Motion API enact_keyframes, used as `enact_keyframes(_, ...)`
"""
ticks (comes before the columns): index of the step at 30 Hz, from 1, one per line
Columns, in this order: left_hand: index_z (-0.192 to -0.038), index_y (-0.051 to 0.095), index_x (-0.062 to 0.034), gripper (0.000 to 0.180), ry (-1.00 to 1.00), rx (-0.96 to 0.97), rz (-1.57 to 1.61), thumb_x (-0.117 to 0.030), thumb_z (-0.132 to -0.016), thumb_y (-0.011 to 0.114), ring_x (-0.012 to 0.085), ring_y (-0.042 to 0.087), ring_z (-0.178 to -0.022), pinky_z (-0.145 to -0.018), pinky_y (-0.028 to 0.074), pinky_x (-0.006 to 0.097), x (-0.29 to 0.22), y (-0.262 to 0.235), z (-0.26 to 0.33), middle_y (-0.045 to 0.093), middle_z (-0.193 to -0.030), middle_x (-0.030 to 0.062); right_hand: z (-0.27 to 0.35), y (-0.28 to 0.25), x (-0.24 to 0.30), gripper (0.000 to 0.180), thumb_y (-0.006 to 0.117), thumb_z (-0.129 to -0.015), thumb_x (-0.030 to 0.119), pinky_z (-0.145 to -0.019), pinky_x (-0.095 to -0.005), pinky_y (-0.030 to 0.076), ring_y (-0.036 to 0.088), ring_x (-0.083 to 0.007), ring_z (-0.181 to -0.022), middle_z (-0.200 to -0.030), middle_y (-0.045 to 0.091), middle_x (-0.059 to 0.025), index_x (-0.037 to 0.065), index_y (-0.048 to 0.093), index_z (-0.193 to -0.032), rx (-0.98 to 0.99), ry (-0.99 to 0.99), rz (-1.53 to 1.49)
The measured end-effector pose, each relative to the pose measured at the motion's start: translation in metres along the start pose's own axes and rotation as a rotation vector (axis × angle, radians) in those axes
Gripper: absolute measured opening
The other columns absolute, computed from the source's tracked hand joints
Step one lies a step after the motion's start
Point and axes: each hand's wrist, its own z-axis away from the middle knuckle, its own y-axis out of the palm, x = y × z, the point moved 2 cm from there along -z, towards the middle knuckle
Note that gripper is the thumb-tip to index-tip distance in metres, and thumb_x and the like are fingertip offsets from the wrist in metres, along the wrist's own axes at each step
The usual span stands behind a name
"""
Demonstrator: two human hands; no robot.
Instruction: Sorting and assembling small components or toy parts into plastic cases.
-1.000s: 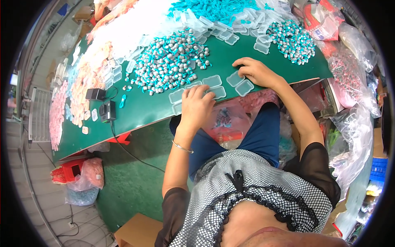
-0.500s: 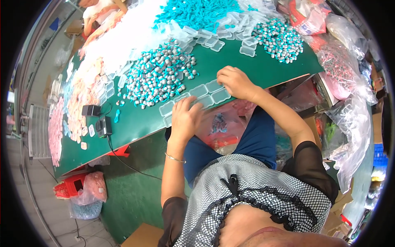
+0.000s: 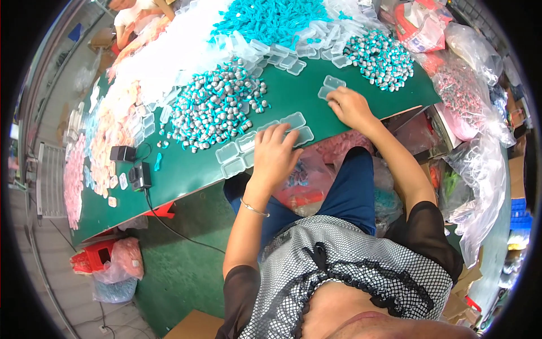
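My left hand [image 3: 275, 153] lies with fingers spread over a row of clear, open plastic cases [image 3: 228, 152] along the table's near edge. Its palm and fingers cover the row's middle. To the right, the bent fingers of my right hand [image 3: 351, 108] grip the near edge of another clear plastic case [image 3: 333, 83], apart from the row. The fingertips are partly hidden. Left of the row is a heap of small grey-and-teal pieces [image 3: 212, 104], like earplugs on cords.
A second grey-and-teal heap [image 3: 381, 59] sits at the far right, beside plastic bags [image 3: 420, 25]. Teal pieces [image 3: 265, 20] and clear cases pile up at the back. Black power adapters [image 3: 139, 176] with a cable lie left. Another person [image 3: 138, 17] sits far left.
My right hand has moved right and away from the row's end to a separate case, which now lies nearer. My left hand has shifted right along the row, fingers spreading.
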Motion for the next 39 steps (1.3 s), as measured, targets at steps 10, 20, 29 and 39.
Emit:
enact_keyframes(10, -0.116, 0.059, -0.0099, 0.051, -0.020, 0.030, -0.011, -0.027, -0.071, 0.075, 0.0332, 0.049, -0.116, -0.096, 0.037, 0.046, -0.003, 0.004, -0.014, 0.055, -0.122, 0.0133, -0.014, -0.025, -0.021, 0.031, 0.058, -0.082, 0.003, -0.087, -0.0416, 0.047, 0.055, -0.0310, -0.108, -0.111, 0.062, -0.0079, 0.011, 0.063, -0.112, 0.094, -0.316, -0.014)
enact_keyframes(20, -0.127, 0.050, -0.0070, 0.066, -0.087, 0.029, -0.079, -0.035, -0.073, 0.073, 0.0319, 0.048, -0.120, -0.097, 0.035, 0.051, -0.023, 0.038, -0.049, 0.054, -0.126, 0.0148, 0.021, -0.011, 0.046, 0.026, 0.064, -0.084, 0.018, -0.073, -0.0458, 0.048, 0.060, -0.0390, -0.082, -0.092, 0.062, -0.0186, 0.001, 0.060, -0.103, 0.089, 0.004, -0.067)
enact_keyframes(29, -0.108, 0.063, -0.0068, 0.047, -0.141, -0.014, -0.070, -0.034, -0.071, 0.074, 0.0297, 0.052, -0.113, -0.091, 0.038, 0.051, -0.033, 0.061, -0.075, 0.060, -0.113, 0.0113, -0.048, -0.020, -0.052, 0.020, 0.065, -0.080, 0.015, -0.085, -0.0455, 0.047, 0.057, -0.0280, -0.101, -0.097, 0.063, -0.0101, 0.011, 0.067, -0.099, -0.310, 0.037, 0.217)
enact_keyframes(39, -0.112, 0.062, -0.0101, 0.043, -0.077, 0.087, -0.061, -0.017, -0.070, 0.066, 0.0329, 0.049, -0.119, -0.099, 0.036, 0.055, -0.018, 0.050, -0.063, 0.060, -0.118, 0.0097, -0.016, -0.026, -0.025, 0.012, 0.066, -0.076, 0.012, -0.091, -0.0456, 0.034, 0.054, -0.0206, -0.096, -0.088, 0.061, -0.0010, 0.015, 0.066, -0.088, -0.219, -0.244, 0.241)
